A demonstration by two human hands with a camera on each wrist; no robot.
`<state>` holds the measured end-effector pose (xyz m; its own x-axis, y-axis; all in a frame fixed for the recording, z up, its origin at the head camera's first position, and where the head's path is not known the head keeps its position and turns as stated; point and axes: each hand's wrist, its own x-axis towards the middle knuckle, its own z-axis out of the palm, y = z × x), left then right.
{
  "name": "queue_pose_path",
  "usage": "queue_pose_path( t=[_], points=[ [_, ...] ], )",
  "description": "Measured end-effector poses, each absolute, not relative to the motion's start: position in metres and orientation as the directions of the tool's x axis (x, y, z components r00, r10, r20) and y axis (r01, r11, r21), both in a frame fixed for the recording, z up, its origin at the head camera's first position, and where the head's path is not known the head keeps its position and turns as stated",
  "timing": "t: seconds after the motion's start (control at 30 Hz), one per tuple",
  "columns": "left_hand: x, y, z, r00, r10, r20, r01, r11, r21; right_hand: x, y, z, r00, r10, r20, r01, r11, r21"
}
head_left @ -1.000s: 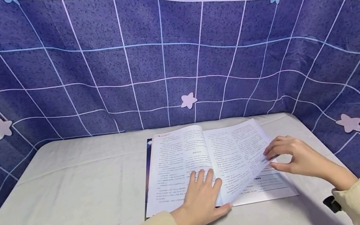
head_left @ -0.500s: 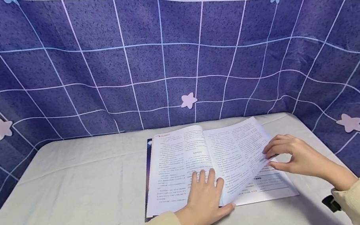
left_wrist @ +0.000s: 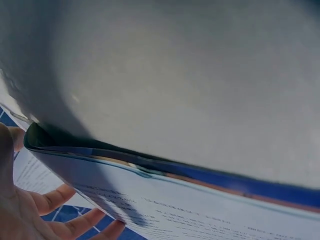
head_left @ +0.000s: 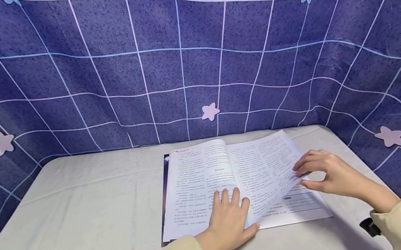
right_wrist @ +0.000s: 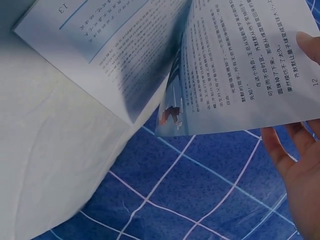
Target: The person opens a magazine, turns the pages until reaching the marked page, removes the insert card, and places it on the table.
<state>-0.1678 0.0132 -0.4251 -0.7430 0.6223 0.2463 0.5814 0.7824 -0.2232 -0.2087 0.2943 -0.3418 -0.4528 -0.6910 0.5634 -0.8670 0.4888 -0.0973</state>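
Note:
A magazine (head_left: 194,179) with printed text pages lies spread on the table. My left hand (head_left: 228,220) rests across its inner fold near the front edge, fingers straight and spread, thumb over the right side. In the left wrist view, the fingers (left_wrist: 75,225) lie over the page beside the spine. My right hand (head_left: 327,174) pinches the outer edge of a lifted page (head_left: 262,167) between thumb and fingers. That page curves up off the one beneath it (head_left: 299,206). The right wrist view shows the thumb (right_wrist: 307,47) on the page marked 12, with page 13 behind.
A pale cloth covers the table (head_left: 91,215). Behind and around it hangs a blue curtain (head_left: 114,68) with a grid of lines and star shapes. A small black object (head_left: 370,227) sits at the right sleeve's cuff (head_left: 397,215).
My left hand has shifted slightly to the right on the magazine. The right hand keeps its pinch on the raised page, almost unmoved.

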Motion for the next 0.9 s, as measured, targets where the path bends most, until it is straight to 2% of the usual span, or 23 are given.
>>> queue_pose_path(
  t=[0.1,0.37,0.6,0.73,0.9],
  points=[
    [-0.1679,0.0133,-0.4246,-0.744,0.627,0.231,0.588,0.778,-0.219,-0.2081,0.2948,-0.3422,-0.454,-0.681,0.574,-0.864,0.495,-0.096],
    [-0.1678,0.0133,-0.4228,-0.744,0.627,0.232,0.586,0.779,-0.225,-0.2073,0.2977,-0.3412,-0.511,-0.631,0.584,-0.828,0.542,-0.140],
    [-0.1672,0.0128,-0.4212,-0.745,0.625,0.234,0.579,0.780,-0.239,-0.2093,0.2996,-0.3391,-0.495,-0.602,0.627,-0.827,0.547,-0.127],
    [-0.1676,0.0127,-0.4214,-0.745,0.622,0.240,0.575,0.782,-0.240,-0.2086,0.3014,-0.3385,-0.541,-0.583,0.606,-0.796,0.588,-0.144],
    [-0.1682,0.0125,-0.4224,-0.734,0.623,0.269,0.586,0.782,-0.213,-0.2083,0.3042,-0.3397,-0.567,-0.571,0.594,-0.774,0.615,-0.148]
  ],
)
